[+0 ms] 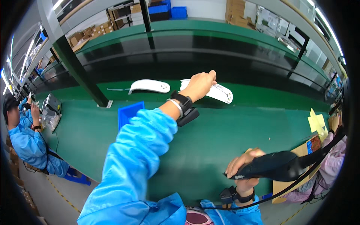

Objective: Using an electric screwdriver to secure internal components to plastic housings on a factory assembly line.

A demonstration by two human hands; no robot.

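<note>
My left hand (200, 85) reaches to the far side of the bench, its fingers curled round a long white plastic shell (224, 94). Part of that shell is hidden beneath the hand. To its left, a second white shell (150, 86) with a rounded end and small holes lies on the green ledge, a thin strip sticking out past its left end. Nearer to me on the right, my right hand (245, 163) is closed round a black corded power tool (277, 166), which looks like an electric screwdriver. Its cable runs off to the right.
A blue bin (129, 112) stands on the green bench (210, 135), partly behind my left sleeve. A green post (80, 71) rises at the left. Beyond the ledge runs a dark conveyor belt (180, 48). An open carton (296, 153) and yellow sheets (317, 122) are at right; co-workers sit both sides.
</note>
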